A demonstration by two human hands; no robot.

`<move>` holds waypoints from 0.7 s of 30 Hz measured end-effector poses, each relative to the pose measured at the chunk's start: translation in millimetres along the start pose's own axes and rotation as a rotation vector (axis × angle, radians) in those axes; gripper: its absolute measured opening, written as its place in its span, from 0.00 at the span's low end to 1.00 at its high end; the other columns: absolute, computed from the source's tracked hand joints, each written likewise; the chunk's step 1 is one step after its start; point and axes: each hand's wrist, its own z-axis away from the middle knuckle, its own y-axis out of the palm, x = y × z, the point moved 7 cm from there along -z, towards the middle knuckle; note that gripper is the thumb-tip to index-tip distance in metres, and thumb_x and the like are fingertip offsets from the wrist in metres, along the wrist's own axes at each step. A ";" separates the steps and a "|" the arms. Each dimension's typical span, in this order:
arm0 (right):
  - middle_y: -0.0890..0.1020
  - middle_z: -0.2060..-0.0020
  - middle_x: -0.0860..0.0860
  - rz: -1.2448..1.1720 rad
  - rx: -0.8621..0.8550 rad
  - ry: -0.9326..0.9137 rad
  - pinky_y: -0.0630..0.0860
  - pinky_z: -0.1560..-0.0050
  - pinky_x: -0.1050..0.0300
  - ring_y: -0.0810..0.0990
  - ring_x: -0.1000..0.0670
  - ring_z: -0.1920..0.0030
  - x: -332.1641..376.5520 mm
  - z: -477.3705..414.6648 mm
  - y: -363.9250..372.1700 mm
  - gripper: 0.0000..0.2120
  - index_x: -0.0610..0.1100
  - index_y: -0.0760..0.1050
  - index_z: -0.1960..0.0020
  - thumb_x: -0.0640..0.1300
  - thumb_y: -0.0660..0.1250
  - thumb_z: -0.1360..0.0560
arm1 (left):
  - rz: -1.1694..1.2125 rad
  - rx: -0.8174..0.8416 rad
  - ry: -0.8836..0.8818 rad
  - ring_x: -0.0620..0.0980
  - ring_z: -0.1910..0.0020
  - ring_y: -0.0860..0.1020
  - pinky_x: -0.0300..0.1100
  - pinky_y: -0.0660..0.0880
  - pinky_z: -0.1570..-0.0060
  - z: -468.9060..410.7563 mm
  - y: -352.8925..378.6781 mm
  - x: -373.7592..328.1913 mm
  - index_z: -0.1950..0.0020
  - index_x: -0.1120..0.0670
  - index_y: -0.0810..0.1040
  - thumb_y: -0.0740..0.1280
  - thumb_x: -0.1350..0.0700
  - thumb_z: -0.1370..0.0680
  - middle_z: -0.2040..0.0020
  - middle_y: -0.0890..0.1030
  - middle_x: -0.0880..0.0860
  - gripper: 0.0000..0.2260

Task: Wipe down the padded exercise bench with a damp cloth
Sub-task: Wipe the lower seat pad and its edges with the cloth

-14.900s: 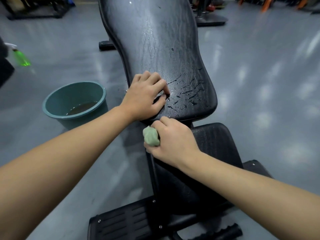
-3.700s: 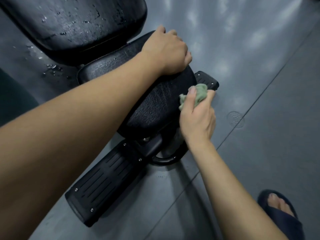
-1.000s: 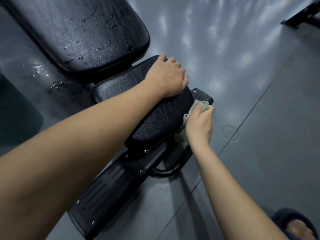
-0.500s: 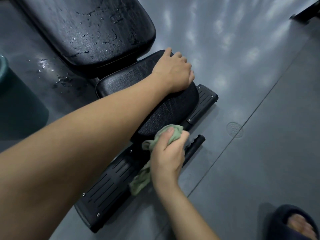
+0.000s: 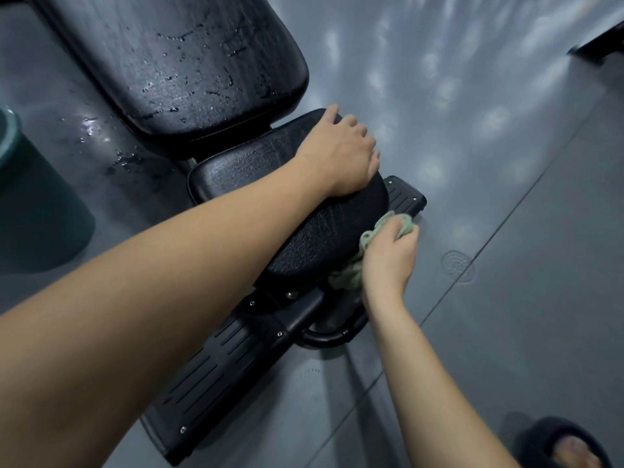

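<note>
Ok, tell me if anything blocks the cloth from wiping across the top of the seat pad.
The cloth in the right hand touches the seat pad at its right edge; nothing lies between them. Across the top, the left hand grips the pad's far end and the left forearm crosses above it, covering much of the surface.

At eleven o'clock the back pad (image 5: 175, 62) is gleaming black, veined with cracks and pale droplets. The seat pad (image 5: 324, 238) at centre is showing black, finely crackled. At its four o'clock the cloth (image 5: 347, 276) is showing pale green. The bucket (image 5: 30, 204) at nine o'clock is looking dark teal, and the floor (image 5: 506, 163) is showing mottled grey.
</note>
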 end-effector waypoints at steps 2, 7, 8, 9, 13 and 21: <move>0.78 0.62 0.51 -0.009 0.009 0.017 0.64 0.61 0.56 0.75 0.50 0.62 -8.6 35.0 0.0 0.12 0.44 0.68 0.50 0.50 0.54 0.15 | 0.009 -0.007 -0.005 0.59 0.39 0.75 0.57 0.60 0.28 0.2 1.2 0.3 0.41 0.58 0.79 0.49 0.48 0.15 0.42 0.80 0.58 0.22; 0.75 0.68 0.56 -0.053 0.125 -0.058 0.65 0.68 0.63 0.75 0.62 0.69 -15.2 118.6 10.0 0.10 0.49 0.63 0.55 0.49 0.54 0.15 | 0.023 -0.016 -0.007 0.59 0.39 0.75 0.57 0.59 0.28 0.6 3.5 1.2 0.42 0.58 0.79 0.49 0.48 0.15 0.43 0.81 0.58 0.22; 0.75 0.68 0.56 -0.046 0.112 -0.066 0.64 0.68 0.61 0.76 0.63 0.68 -15.4 118.2 10.6 0.10 0.49 0.63 0.56 0.49 0.55 0.16 | 0.025 -0.019 -0.005 0.59 0.39 0.75 0.57 0.59 0.28 0.7 2.8 1.4 0.42 0.58 0.79 0.49 0.48 0.15 0.43 0.81 0.58 0.22; 0.75 0.67 0.56 -0.029 0.091 -0.065 0.63 0.66 0.57 0.75 0.61 0.68 -13.4 112.8 9.5 0.10 0.49 0.64 0.55 0.50 0.55 0.16 | 0.027 -0.020 -0.006 0.59 0.39 0.75 0.57 0.59 0.27 0.9 2.2 1.5 0.42 0.58 0.79 0.50 0.48 0.15 0.43 0.81 0.58 0.21; 0.77 0.64 0.52 0.003 -0.015 -0.111 0.64 0.59 0.53 0.77 0.43 0.61 -9.1 57.2 4.3 0.13 0.45 0.67 0.52 0.53 0.55 0.16 | 0.025 -0.011 -0.011 0.59 0.38 0.74 0.58 0.58 0.26 1.3 1.8 0.9 0.40 0.58 0.79 0.49 0.48 0.15 0.41 0.80 0.57 0.22; 0.81 0.52 0.46 0.119 0.041 -0.142 0.67 0.53 0.53 0.79 0.40 0.47 4.2 -25.4 3.6 0.18 0.43 0.73 0.43 0.55 0.52 0.16 | 0.022 0.013 -0.019 0.58 0.37 0.74 0.57 0.57 0.26 2.8 1.5 -0.2 0.40 0.58 0.79 0.49 0.49 0.15 0.40 0.80 0.57 0.21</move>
